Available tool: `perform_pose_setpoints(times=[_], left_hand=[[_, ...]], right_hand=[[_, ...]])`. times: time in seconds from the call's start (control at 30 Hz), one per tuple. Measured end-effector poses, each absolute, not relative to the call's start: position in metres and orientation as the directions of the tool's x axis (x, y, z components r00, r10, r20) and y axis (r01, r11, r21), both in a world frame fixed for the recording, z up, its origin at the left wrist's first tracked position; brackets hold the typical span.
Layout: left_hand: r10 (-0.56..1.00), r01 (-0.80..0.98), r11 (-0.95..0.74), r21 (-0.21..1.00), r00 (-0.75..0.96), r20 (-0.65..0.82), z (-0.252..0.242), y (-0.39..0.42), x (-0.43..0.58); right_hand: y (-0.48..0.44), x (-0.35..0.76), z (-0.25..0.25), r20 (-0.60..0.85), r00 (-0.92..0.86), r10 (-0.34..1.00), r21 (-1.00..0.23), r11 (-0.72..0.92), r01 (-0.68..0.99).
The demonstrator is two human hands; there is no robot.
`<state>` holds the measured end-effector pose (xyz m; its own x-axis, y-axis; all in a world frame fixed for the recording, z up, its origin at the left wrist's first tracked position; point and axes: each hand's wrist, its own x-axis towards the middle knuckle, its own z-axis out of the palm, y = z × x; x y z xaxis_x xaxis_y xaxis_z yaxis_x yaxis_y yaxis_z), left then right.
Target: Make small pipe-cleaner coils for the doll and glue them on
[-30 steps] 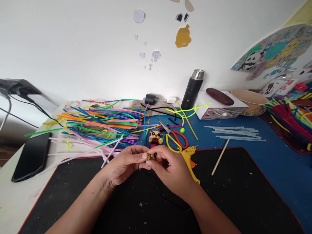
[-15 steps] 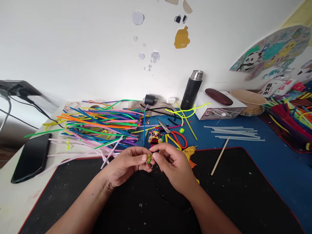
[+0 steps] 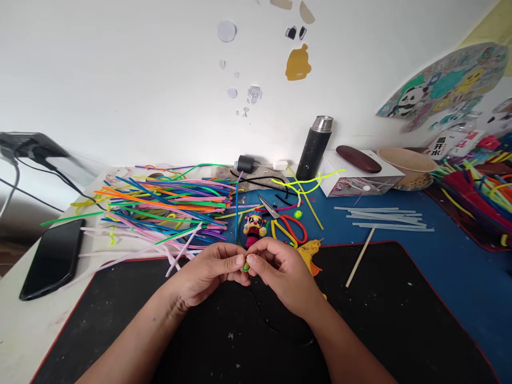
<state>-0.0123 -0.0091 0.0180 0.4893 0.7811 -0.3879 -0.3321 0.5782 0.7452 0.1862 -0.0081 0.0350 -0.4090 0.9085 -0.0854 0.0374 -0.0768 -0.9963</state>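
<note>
Between the fingertips of both hands is a small green and yellow coiled piece (image 3: 246,266), apparently of pipe cleaner and mostly covered by the fingers. My left hand (image 3: 218,269) pinches it from the left with thumb and forefinger. From the right, my right hand (image 3: 282,272) closes thumb and fingers on it. Just beyond them stands a small doll figure (image 3: 254,226) with a colourful headdress and dark pink body. Scissors (image 3: 294,228) with orange handles lie behind my right hand, and a yellow glue gun (image 3: 310,253) is partly hidden by it.
A heap of coloured pipe cleaners (image 3: 172,202) spreads at the left, near a black phone (image 3: 52,258). Glue sticks (image 3: 388,218) and a wooden stick (image 3: 360,257) lie right. A black flask (image 3: 315,149) stands at the back beside a white drawer box (image 3: 362,181). A black mat (image 3: 200,341) lies beneath my hands.
My right thumb and fingers have moved left onto the green and yellow piece, which is turned and more covered now. The doll shows more of its body.
</note>
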Motion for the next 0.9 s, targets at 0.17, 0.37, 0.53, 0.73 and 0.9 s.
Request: perform_pose_setpoints(times=[0.17, 0.37, 0.53, 0.73, 0.9], left_hand=[[0.815, -0.289, 0.513, 0.808, 0.459, -0.353, 0.020, -0.008, -0.013], [0.900, -0.141, 0.311, 0.940, 0.363, -0.244, 0.027, -0.008, -0.012], [0.934, -0.063, 0.191, 0.980, 0.320, -0.161, 0.032, -0.010, -0.010], [0.957, 0.029, 0.116, 0.993, 0.266, -0.119, 0.033, -0.012, -0.009], [0.973, 0.092, 0.074, 0.993, 0.212, -0.092, 0.034, -0.013, -0.008]], right_hand=[[-0.007, 0.187, 0.032, -0.086, -0.381, 0.921, -0.996, -0.089, 0.009], [-0.005, 0.188, 0.025, -0.100, -0.304, 0.947, -0.994, -0.112, -0.021], [-0.004, 0.188, 0.024, -0.115, -0.303, 0.946, -0.990, -0.136, -0.047], [-0.003, 0.188, 0.026, -0.125, -0.297, 0.947, -0.988, -0.146, -0.049], [-0.003, 0.188, 0.027, -0.140, -0.298, 0.944, -0.988, -0.151, -0.015]])
